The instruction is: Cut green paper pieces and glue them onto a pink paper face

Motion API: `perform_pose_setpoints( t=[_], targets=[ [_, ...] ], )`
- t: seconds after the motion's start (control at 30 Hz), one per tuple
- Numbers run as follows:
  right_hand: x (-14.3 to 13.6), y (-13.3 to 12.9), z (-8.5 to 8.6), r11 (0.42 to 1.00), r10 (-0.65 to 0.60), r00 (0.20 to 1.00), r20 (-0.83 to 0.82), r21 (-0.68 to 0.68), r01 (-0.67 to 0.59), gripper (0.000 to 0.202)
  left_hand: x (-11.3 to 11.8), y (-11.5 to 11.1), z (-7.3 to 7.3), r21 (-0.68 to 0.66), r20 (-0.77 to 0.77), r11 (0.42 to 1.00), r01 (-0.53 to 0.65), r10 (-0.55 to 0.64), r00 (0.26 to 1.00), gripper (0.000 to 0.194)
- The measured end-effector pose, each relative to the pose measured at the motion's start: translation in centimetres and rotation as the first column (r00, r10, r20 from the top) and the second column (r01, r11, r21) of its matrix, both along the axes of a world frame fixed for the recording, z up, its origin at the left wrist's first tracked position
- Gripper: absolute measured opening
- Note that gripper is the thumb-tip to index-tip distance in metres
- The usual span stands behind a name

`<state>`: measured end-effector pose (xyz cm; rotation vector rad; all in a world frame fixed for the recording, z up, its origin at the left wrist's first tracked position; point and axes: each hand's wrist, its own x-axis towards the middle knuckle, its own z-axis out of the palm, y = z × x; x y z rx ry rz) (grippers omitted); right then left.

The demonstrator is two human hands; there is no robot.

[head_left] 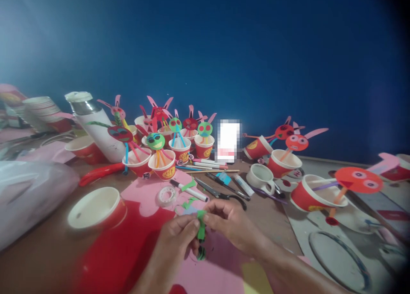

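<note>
Between my two hands is a small strip of green paper [201, 231], pinched at its upper end. My left hand [181, 234] grips it from the left with thumb and finger. From the right, my right hand [229, 221] pinches the same strip near its top. Just below the strip lies a small green and black piece [201, 254], partly hidden by my left fingers. Under the hands are pink paper [208, 272] and a red sheet [112, 251]. Green scraps [188, 202] lie just beyond the fingertips.
Beyond my hands lie scissors [221, 193], a tape roll [167, 196], a marker [190, 190] and a glue stick [244, 185]. A white mug [260, 178] stands to their right. Red paper cups [164, 168] with paper-faced figures line the back. An open cup [98, 208] sits at left.
</note>
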<state>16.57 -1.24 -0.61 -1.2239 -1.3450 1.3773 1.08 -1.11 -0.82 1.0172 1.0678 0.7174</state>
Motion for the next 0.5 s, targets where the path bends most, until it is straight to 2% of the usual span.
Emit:
perform_pose_setpoints(
  t=[0.1, 0.2, 0.27, 0.3, 0.33, 0.4, 0.43, 0.5],
  targets=[
    [0.1, 0.1, -0.2, 0.999, -0.029, 0.999, 0.043, 0.015, 0.028, 0.014, -0.2, 0.2, 0.1, 0.001, -0.032, 0.998, 0.07, -0.07, 0.997, 0.035],
    [0.7, 0.0, 1.1, 0.999, -0.039, 0.993, 0.114, 0.019, 0.037, 0.01, -1.6, 0.5, 1.2, 0.058, -0.069, 0.995, 0.077, -0.073, 0.995, 0.034],
    [1.3, 0.0, 2.6, 1.0, -0.01, 0.971, 0.241, 0.018, 0.006, 0.011, -3.2, 0.4, 2.3, 0.142, -0.142, 0.989, -0.048, 0.068, 0.988, 0.03],
    [1.6, -0.1, 3.4, 0.999, 0.034, 0.934, 0.356, -0.019, -0.029, 0.011, -4.0, 0.2, 2.9, 0.193, -0.192, 0.977, -0.089, 0.126, 0.973, 0.03],
    [1.8, -0.1, 4.0, 0.996, 0.088, 0.881, 0.466, -0.053, -0.071, 0.011, -4.7, -0.1, 3.3, 0.211, -0.267, 0.975, -0.067, 0.124, 0.956, 0.029],
    [2.0, -0.2, 4.8, 0.992, 0.112, 0.751, 0.65, -0.031, -0.121, 0.014, -5.4, -1.3, 3.5, 0.259, -0.332, 0.966, -0.014, 0.103, 0.937, 0.02],
    [2.1, -0.2, 4.9, 0.99, 0.102, 0.681, 0.725, -0.007, -0.14, 0.016, -5.4, -2.1, 3.2, 0.315, -0.315, 0.949, -0.018, 0.122, 0.941, 0.013],
    [2.0, -0.3, 4.7, 0.984, 0.065, 0.553, 0.831, 0.04, -0.175, 0.019, -4.8, -4.2, 1.5, 0.389, -0.244, 0.921, -0.013, 0.117, 0.963, 0.007]
  ],
)
